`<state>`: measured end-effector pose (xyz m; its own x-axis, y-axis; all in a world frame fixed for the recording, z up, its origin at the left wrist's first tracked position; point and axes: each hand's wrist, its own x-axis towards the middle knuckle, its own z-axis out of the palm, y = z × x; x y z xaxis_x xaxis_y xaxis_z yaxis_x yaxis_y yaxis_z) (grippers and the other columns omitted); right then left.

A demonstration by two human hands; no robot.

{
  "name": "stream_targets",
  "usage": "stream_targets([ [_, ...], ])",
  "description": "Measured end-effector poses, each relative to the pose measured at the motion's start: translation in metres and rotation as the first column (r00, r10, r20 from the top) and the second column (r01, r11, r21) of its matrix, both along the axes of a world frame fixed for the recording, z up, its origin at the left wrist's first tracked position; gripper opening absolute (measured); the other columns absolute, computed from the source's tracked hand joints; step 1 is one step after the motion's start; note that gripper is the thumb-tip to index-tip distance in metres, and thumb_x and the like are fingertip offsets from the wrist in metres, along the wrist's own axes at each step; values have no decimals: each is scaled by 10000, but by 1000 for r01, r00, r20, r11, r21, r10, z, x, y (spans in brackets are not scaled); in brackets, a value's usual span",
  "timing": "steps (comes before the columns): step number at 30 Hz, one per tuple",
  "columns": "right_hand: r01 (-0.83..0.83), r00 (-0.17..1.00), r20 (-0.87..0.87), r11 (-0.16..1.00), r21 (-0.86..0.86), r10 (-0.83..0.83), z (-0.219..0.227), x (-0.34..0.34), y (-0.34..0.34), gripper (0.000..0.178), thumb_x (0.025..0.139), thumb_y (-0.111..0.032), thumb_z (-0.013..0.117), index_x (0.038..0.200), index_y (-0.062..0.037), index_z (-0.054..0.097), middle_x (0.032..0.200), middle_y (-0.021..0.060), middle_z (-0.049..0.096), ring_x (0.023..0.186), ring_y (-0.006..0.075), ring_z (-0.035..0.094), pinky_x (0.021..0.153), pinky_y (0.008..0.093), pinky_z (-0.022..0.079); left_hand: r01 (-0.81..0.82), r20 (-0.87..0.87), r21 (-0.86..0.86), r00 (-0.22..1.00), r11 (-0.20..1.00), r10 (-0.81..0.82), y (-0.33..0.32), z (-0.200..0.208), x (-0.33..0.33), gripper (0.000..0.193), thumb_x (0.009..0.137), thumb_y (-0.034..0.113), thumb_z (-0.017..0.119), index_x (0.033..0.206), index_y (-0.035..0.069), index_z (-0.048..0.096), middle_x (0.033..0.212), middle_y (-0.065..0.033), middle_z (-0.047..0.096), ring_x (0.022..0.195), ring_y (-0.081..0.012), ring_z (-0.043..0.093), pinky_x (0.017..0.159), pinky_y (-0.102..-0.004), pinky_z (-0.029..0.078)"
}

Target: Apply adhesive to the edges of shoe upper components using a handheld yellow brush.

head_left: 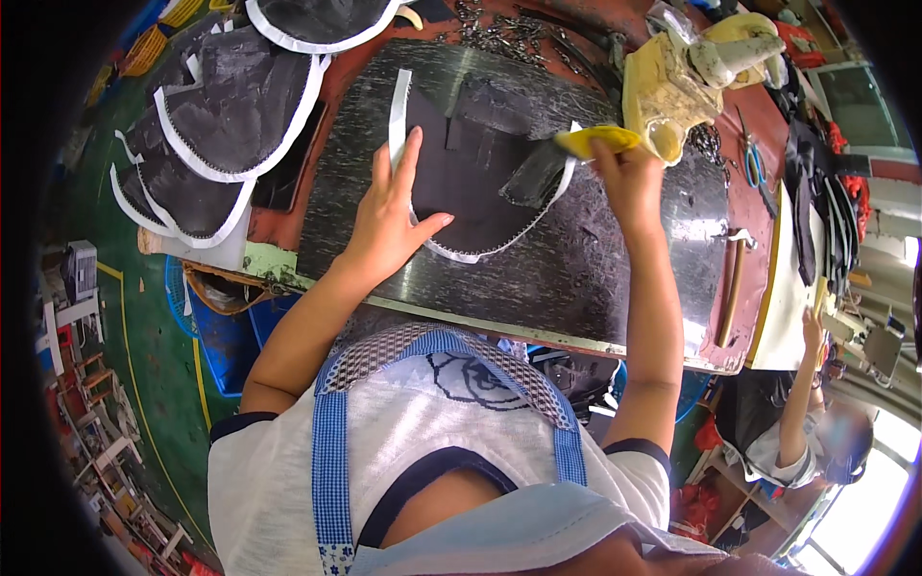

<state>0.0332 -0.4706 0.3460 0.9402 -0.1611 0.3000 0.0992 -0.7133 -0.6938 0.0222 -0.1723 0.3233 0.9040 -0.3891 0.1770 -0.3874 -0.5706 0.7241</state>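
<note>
Black panel [471, 197] on speckled slab [538, 295]

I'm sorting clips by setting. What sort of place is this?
Most likely a factory workshop: overlapping dark, white-edged pieces lie by the worktop, a hammer rests at its right, and the green floor has yellow lines.

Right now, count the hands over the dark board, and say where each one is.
2: the left hand at the left edge of the white-edged black piece, the right hand holding a yellow tool near its upper right. Neither is hidden.
</note>
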Motion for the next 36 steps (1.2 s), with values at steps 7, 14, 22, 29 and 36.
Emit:
stream_targets([
  [7,-255,934,-210,950,181,290,-4,-54,42,104,875,-54,664,942,22,689,743,58,678,631,105,632,549,246,478,10,33,-4,999,1000,-10,6,-7,1,1061,673,143,824,1513,112,177,1355,-269,340,1208,-461,443,963,-460,434],
  [14,-225,974,41,974,15,224,-13,-19,40,98,872,-57,654,926,14,695,807,96,696,715,139,641,641,269,495,16,23,-37,1000,999,-15,2,-6,6,1063,661,137,828,1510,99,189,1337,-257,363,1188,-449,455,949,-455,440],
  [22,306,949,86,952,-12,-304,23,-3,-72,256,910,-222,631,842,23,667,656,114,641,594,195,609,561,359,459,-254,-469,-661,874,706,-124,39,-23,26,835,881,54,656,1504,8,103,1226,-132,570,1022,-153,590,848,-303,506],
  [29,307,949,22,902,-302,-316,15,15,-126,410,879,-360,632,773,37,635,631,185,616,563,278,611,535,405,441,-263,-575,-475,815,840,-70,49,-23,49,240,916,90,616,1103,-60,624,863,-56,679,701,-78,623,607,-215,511],
  [36,-130,875,-372,890,437,311,28,-5,11,234,919,-203,642,945,27,670,804,37,668,639,95,583,610,230,471,-220,-527,-470,847,855,-71,49,-32,51,287,894,62,635,1122,-105,585,804,-61,653,660,-71,607,573,-218,523],
])
